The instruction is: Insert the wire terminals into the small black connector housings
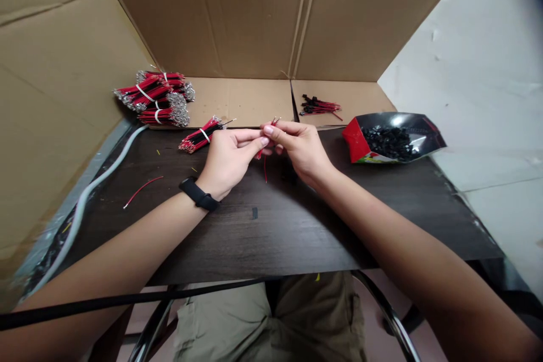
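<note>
Above the middle of the dark table, my left hand [231, 157] and my right hand [304, 150] meet, fingertips pinched together. Between them are thin red wires [266, 171]; one end hangs below the fingers and short ends poke up above them. My fingers hide how many wires there are and whether anything is fitted to them. Just beyond my left hand lies a tied bundle of red and black wires [199, 137]. A black wristband [199, 194] is on my left wrist.
Several tied wire bundles [155, 96] are stacked at the back left. Wires with black connectors [318, 105] lie on the cardboard. An open packet [358, 138] of small black parts stands right. A loose red wire [142, 189] and black scrap [255, 213] lie on the table [212, 243].
</note>
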Action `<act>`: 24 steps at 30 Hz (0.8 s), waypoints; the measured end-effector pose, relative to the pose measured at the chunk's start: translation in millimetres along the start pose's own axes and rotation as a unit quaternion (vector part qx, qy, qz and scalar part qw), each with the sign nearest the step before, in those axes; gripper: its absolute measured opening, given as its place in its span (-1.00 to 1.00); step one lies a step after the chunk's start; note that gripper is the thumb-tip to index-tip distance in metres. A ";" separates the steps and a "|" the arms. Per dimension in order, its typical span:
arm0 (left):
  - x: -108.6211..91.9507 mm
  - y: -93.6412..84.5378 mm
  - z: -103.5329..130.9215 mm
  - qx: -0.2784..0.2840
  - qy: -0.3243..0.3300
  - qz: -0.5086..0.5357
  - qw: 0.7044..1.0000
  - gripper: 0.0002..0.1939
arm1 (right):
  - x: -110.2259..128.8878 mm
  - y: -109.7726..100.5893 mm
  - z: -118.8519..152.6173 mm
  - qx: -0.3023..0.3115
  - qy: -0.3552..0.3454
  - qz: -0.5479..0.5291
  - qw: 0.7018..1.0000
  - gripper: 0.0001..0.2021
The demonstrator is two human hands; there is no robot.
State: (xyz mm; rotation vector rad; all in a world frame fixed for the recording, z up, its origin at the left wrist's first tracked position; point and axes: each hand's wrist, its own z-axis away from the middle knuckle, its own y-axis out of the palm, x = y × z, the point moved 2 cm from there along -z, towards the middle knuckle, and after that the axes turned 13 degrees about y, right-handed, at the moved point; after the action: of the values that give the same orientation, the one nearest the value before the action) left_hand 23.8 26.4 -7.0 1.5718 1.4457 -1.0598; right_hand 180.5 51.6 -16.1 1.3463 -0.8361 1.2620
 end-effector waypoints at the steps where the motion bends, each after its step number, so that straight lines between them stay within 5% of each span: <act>1: -0.1 -0.5 0.1 0.002 -0.012 -0.001 1.000 -0.59 | -0.9 -0.4 -0.6 0.001 -0.001 0.006 1.000 -0.60; 5: 0.1 -3.6 -0.1 0.017 -0.018 -0.021 0.999 -0.67 | 1.7 -3.7 -1.9 0.006 -0.058 0.077 0.995 -0.72; 8: -1.3 -8.6 -3.7 -0.015 0.003 -0.034 0.999 -0.83 | 11.0 -7.2 2.0 -0.047 -0.136 0.228 0.963 -0.83; 11: -3.7 -15.9 -9.7 -0.093 0.017 -0.036 0.995 -0.92 | 16.1 -4.5 9.5 -0.114 -0.116 0.470 0.868 -0.81; 14: -4.2 -20.8 -13.8 -0.142 -0.010 -0.015 0.990 -0.91 | 12.4 7.2 17.9 -0.078 -0.055 0.629 0.771 -0.77; 17: -4.2 -21.6 -14.1 -0.154 -0.028 -0.008 0.988 -0.92 | 7.5 20.4 24.5 -0.059 -0.048 0.699 0.711 -0.78; 20: -4.4 -20.1 -12.6 -0.153 -0.016 0.001 0.988 -0.93 | 4.4 28.6 27.4 -0.053 -0.043 0.729 0.681 -0.72; 24: -3.7 -18.1 -11.7 -0.152 -0.018 -0.004 0.988 -0.92 | 4.2 31.2 27.1 -0.046 -0.044 0.729 0.681 -0.71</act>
State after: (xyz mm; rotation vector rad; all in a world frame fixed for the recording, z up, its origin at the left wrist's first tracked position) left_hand 6.7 37.4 1.2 1.3234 1.5099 -0.8220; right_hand 157.6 20.0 -1.8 0.4042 -2.2102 2.2371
